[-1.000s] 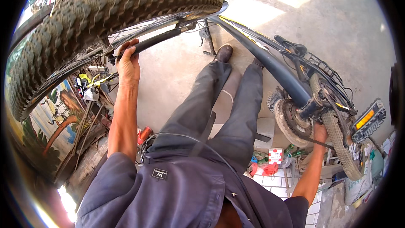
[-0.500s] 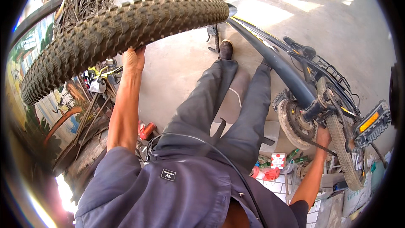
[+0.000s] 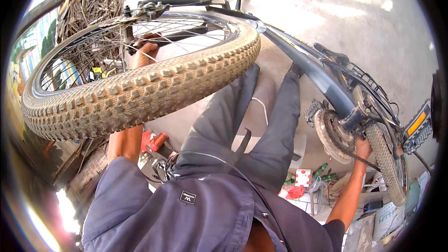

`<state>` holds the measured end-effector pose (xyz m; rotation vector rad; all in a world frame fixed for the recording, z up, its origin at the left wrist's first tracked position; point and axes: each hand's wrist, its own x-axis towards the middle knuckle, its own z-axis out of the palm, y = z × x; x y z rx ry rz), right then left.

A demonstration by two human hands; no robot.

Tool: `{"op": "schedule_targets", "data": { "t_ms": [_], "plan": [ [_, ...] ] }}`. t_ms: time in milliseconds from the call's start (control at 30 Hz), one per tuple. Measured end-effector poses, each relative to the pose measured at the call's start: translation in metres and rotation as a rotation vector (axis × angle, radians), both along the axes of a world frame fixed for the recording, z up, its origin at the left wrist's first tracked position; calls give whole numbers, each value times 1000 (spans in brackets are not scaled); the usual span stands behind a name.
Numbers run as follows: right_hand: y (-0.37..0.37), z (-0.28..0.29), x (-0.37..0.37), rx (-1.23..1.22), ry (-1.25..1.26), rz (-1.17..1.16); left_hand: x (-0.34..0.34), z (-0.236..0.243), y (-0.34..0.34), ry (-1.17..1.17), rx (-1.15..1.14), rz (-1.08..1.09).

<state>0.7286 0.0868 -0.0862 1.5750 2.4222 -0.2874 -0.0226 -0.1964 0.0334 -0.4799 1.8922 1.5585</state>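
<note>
A bicycle is held up in front of me, its muddy front wheel (image 3: pixel 140 88) nearest and tilted so that spokes and rim show. Through the spokes my left hand (image 3: pixel 147 52) is seen closed on the black fork leg (image 3: pixel 179 36), close to the hub; the tyre crosses in front of my left forearm. Low at the right, my right hand (image 3: pixel 364 148) is wrapped round a frame tube between the chainring (image 3: pixel 330 133) and the rear wheel (image 3: pixel 385 165); its fingertips are hidden. The dark frame (image 3: pixel 317 72) slants between the two wheels.
A pedal (image 3: pixel 416 126) sticks out at the far right, near the rear rack (image 3: pixel 366 77) and saddle (image 3: pixel 330 53). Dry sticks (image 3: pixel 88 9) are piled at the far left. Green bottles (image 3: pixel 320 170) and a red-and-white box (image 3: pixel 303 177) lie behind my legs.
The front wheel has tilted and come lower and nearer, so its spokes, rim and fork now show. My left hand has moved with it; the right hand keeps its hold.
</note>
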Motion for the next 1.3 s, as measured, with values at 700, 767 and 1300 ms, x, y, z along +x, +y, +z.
{"op": "schedule_targets", "data": {
  "t_ms": [700,767,1300],
  "plan": [
    [-187,36,-86,-223,641,-853,119,-38,2,216,-420,-1191],
    [-188,46,-138,-358,413,-835,137,-43,5,216,-498,-1301],
    [-322,-137,-239,-750,339,-299,322,-214,7,328,-584,-2123]
  ]
}}
